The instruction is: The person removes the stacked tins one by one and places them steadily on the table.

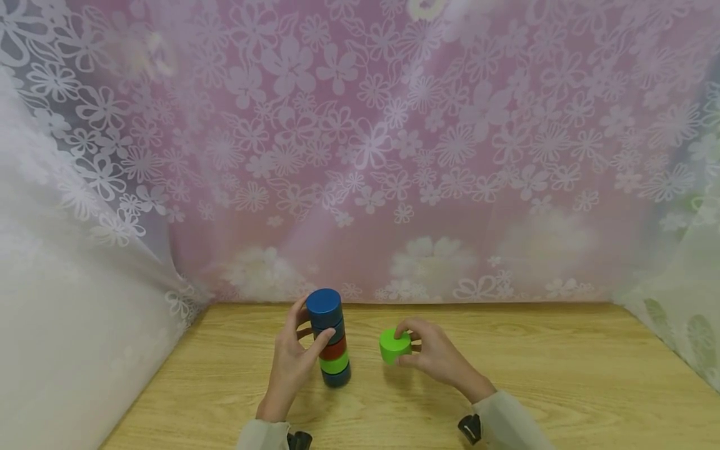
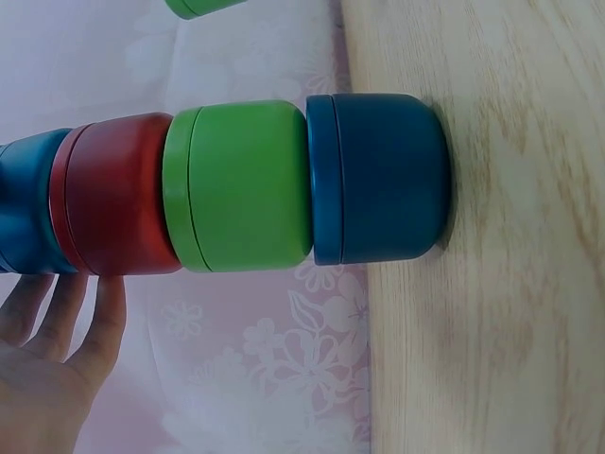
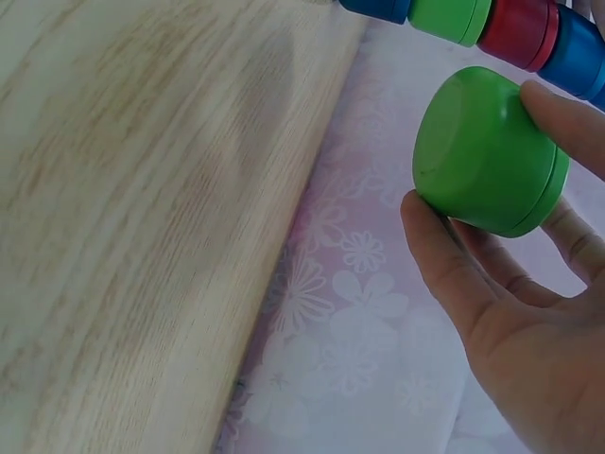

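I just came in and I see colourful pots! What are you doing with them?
A person is handling little round jars on a wooden table. A stack of jars stands upright there: blue at the bottom, then green, then red, with blue ones above. The left hand touches the stack's side with its fingers around the upper jars. The right hand holds a loose green jar just to the right of the stack, lifted off the table. A flowered curtain hangs behind.
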{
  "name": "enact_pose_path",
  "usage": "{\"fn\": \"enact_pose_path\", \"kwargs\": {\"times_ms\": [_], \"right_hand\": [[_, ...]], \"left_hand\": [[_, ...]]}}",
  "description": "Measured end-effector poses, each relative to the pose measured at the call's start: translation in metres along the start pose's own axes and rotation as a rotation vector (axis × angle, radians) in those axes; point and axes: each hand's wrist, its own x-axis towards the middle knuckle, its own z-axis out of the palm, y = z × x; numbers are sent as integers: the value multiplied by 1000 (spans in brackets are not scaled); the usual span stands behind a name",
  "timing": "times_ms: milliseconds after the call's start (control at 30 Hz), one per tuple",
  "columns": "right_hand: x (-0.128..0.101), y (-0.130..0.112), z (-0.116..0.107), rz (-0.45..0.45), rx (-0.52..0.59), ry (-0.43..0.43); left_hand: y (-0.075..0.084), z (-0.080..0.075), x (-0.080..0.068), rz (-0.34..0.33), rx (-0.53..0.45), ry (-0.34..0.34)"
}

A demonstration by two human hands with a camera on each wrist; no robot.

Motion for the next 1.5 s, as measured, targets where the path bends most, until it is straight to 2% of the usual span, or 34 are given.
{"fn": "enact_pose_path", "kwargs": {"times_ms": [467,667,900,1333,1500], "right_hand": [[1,5,5,43,-27,-63],[2,8,7,17,-38,-85],[4,14,11,47,-65,-124],[2,20,11,47,-87,-185],[2,22,13,53,-94,-205]], "left_hand": [[-1,0,0,12,-2,-6],[0,-1,1,11,4,-2],[-1,-1,1,16,-21,-10],[-3,1,1,45,-18,-8],[-3,0,1,15,-8,-7]]}}
